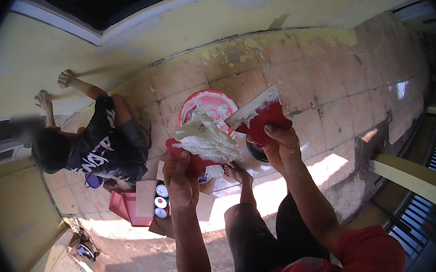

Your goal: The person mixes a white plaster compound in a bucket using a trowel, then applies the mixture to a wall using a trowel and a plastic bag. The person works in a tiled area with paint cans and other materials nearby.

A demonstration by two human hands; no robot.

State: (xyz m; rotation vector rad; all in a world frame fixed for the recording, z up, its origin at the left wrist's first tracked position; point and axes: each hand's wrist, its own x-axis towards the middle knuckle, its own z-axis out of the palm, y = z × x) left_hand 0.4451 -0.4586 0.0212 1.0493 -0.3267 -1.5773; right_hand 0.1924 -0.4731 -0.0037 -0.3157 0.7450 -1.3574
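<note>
My left hand [178,177] is closed around the red handle part of a putty scraper [198,165]. A thick heap of whitish putty [206,137] covers most of that scraper. In my right hand [283,148] is a second red putty scraper [267,119], its pale blade edge smeared with putty and tilted up toward the left. The two scrapers are close side by side, the right one's blade near the heap. Just beyond them, a round red tub [206,92] with putty-coated insides rests on the tiled floor, partly hidden by the left scraper's load.
At left a person in a black shirt [107,154] crouches with both hands against the yellow wall [131,52]. An open cardboard box [146,196] with several cans [161,202] stands beside red trays [130,207]. A dark bucket [257,153] is below my right hand. Paint flakes [242,58] lie along the wall.
</note>
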